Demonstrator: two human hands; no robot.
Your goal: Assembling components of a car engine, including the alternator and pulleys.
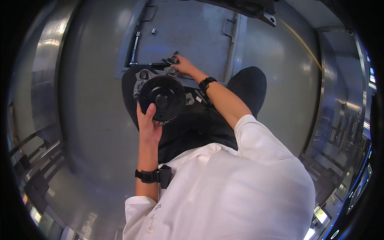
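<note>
My left hand point(149, 124) is closed on the lower rim of a pump point(161, 99), its thumb lying over the front. The pump has a round black pulley with a raised hub, and a grey cast-metal housing with bolt lugs shows around it. It is held above my lap. Just past its upper right edge, my right hand point(184, 65) has its fingers closed at a small dark metal part point(172, 59) over the near edge of the metal plate. The fingers partly hide that part, and its exact kind is unclear.
A metal plate point(188, 32) with two wire handles lies in a floor frame before my knees. On its left side are a long chrome bar point(136, 44), a small socket point(153, 31) and a chrome-ended wrench point(141, 63). A dark metal bracket point(264, 14) overhangs the far edge.
</note>
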